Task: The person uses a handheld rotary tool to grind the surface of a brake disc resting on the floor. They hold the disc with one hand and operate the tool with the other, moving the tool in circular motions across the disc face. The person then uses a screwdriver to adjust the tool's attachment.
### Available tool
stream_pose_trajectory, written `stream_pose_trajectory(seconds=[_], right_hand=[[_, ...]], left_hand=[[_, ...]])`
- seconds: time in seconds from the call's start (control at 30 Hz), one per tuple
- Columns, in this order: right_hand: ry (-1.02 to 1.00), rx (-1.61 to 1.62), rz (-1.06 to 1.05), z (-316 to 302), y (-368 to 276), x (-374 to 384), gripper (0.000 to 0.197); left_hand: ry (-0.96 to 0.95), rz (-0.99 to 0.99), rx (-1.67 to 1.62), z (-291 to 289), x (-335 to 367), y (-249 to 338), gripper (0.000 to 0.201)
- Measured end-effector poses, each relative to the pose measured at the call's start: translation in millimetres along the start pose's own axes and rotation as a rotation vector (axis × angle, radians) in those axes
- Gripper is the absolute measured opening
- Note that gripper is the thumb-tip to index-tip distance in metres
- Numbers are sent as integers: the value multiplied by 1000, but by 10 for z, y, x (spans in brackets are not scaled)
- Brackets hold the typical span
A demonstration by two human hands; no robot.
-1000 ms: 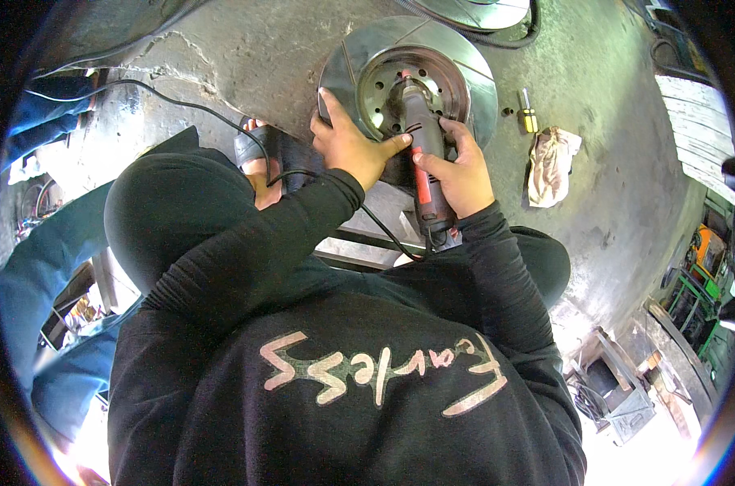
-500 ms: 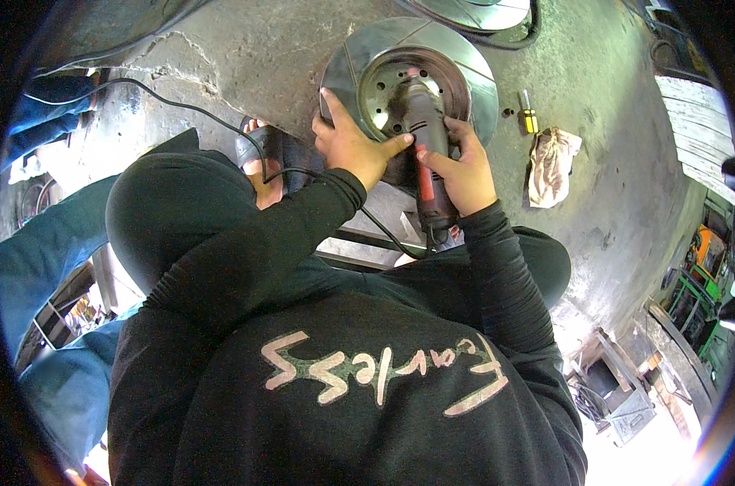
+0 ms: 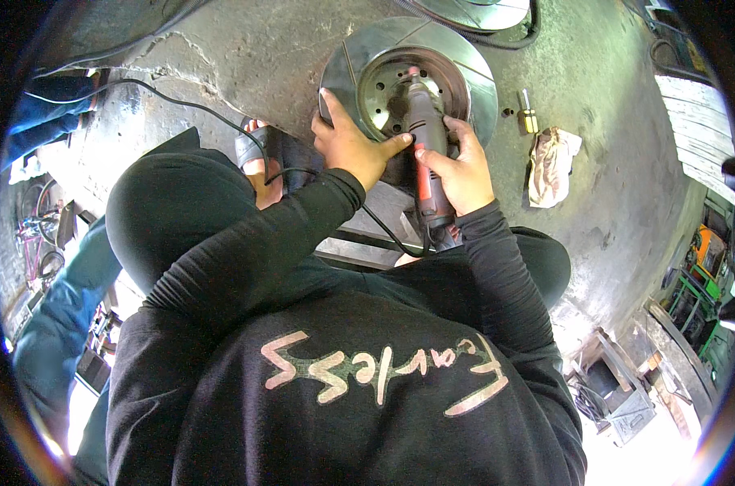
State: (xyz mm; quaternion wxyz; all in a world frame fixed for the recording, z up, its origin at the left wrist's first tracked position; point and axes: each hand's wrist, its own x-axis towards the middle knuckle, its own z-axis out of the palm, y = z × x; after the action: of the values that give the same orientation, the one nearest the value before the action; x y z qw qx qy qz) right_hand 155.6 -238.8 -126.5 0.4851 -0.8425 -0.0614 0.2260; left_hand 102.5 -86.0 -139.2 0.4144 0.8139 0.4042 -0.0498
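Can't make out grip of left hand point(image 3: 353, 144), touching metal disc point(image 3: 477, 85); grasping partly hidden power tool point(image 3: 429, 131) in right hand point(image 3: 468, 170), upper centre of frame, pointing upward, near-vertical in long axis.

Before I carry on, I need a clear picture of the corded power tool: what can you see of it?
The power tool has a long, roughly cylindrical, dark, plastic-looking body with a red strip, vent slots and a narrower nose ending in a reddish tip. It points away from the person, its nose over the recessed centre of the metal disc. The right hand holds its body; the left thumb is close beside it, contact unclear. A black cord loops from its rear. Whether it is running cannot be told.
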Motion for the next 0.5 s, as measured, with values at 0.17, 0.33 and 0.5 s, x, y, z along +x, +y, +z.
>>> stream_pose_trajectory(seconds=[0.17, 0.33, 0.5], right_hand=[[-7, -12, -45, 2, 9, -11, 68], [-28, -6, -1, -21, -25, -1, 68], [1, 72, 53, -24, -66, -2, 68]], left_hand=[[-24, -15, -7, -33, -15, 29, 133], [-27, -21, 0, -35, -16, 37, 132], [-26, -28, -10, -19, -23, 29, 131]])
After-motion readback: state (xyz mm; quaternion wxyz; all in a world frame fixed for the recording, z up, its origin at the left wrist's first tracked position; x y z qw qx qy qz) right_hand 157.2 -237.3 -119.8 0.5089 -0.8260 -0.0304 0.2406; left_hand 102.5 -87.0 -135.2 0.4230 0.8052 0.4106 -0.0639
